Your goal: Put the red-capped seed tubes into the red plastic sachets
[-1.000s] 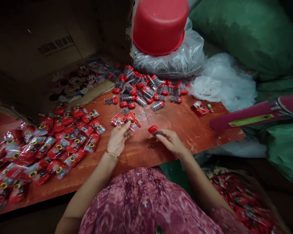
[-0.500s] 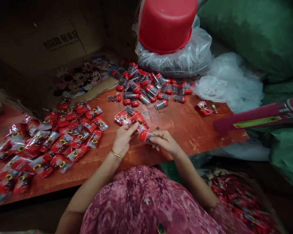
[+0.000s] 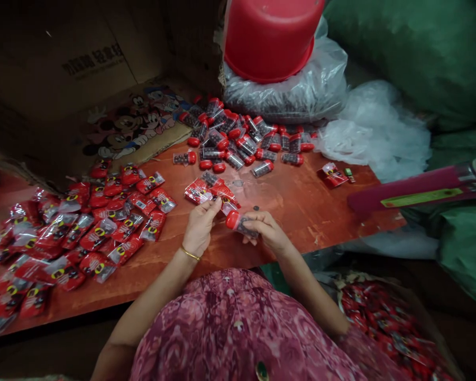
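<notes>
Between thumb and fingers, my left hand (image 3: 200,225) pinches a red printed packet (image 3: 227,197) with a clear part. My right hand (image 3: 267,230) is closed on a small clear bottle (image 3: 240,222) of dark beads. The bottle's red cap points left toward the packet, close to my left fingertips; whether they touch I cannot tell. Just beyond my left hand, another red packet (image 3: 197,190) lies on the table, with a bottle (image 3: 211,179) beside it. Farther back spreads a pile of similar red-capped bottles (image 3: 234,138).
Many filled red packets (image 3: 99,227) cover the left of the orange-red table (image 3: 301,211). A cardboard box (image 3: 143,127) stands behind them. At the back, a red tub (image 3: 272,42) rests on a plastic bag (image 3: 285,100). A magenta tube (image 3: 416,188) juts in from the right.
The bottle in my right hand has turned slightly and shows more of its body. Both hands have barely moved, and the view has shifted a little.
</notes>
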`<state>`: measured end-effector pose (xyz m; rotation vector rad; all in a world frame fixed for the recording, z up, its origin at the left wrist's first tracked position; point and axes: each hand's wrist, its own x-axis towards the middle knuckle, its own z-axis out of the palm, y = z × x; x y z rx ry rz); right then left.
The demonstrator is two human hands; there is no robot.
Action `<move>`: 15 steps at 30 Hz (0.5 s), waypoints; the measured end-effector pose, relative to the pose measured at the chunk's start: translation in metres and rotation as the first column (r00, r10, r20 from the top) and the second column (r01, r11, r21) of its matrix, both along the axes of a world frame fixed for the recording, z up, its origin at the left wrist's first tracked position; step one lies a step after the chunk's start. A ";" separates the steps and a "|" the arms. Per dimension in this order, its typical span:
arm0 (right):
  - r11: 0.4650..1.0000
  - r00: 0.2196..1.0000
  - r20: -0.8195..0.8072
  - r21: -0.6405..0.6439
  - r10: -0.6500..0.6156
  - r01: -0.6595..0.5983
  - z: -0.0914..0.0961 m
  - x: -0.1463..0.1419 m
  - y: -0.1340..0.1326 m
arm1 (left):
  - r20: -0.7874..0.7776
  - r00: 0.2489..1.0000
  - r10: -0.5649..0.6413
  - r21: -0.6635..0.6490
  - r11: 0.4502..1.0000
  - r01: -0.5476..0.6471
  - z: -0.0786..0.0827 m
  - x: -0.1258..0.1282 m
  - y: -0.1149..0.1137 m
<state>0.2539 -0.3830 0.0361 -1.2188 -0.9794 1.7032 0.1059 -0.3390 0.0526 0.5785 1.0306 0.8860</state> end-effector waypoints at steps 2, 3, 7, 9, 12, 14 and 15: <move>1.000 1.000 0.026 0.013 -0.018 0.017 0.001 0.000 0.000 | -0.025 1.000 0.016 0.040 0.999 -0.015 0.000 0.000 -0.001; 0.999 0.999 0.047 0.023 -0.027 0.026 0.001 0.001 0.000 | -0.039 0.999 0.022 0.060 0.998 -0.020 -0.001 0.000 -0.001; 0.989 0.979 0.163 0.101 -0.126 0.110 0.002 0.000 -0.002 | -0.093 0.995 0.036 0.151 0.988 -0.022 -0.003 -0.004 -0.001; 0.980 0.965 0.204 0.149 -0.164 0.135 0.002 -0.001 -0.002 | -0.118 0.992 0.040 0.194 0.981 -0.016 -0.003 -0.006 -0.001; 0.977 0.969 0.211 0.195 -0.125 0.083 0.001 -0.005 -0.002 | -0.125 0.991 0.050 0.212 0.977 -0.023 -0.003 -0.006 0.000; 0.974 0.973 0.199 0.214 -0.115 0.072 0.000 -0.009 -0.001 | -0.099 0.994 0.046 0.185 0.982 -0.027 -0.003 -0.004 0.000; 0.969 0.971 0.194 0.228 -0.140 0.094 0.000 -0.011 -0.001 | -0.081 0.996 0.031 0.161 0.987 -0.017 -0.004 -0.003 -0.001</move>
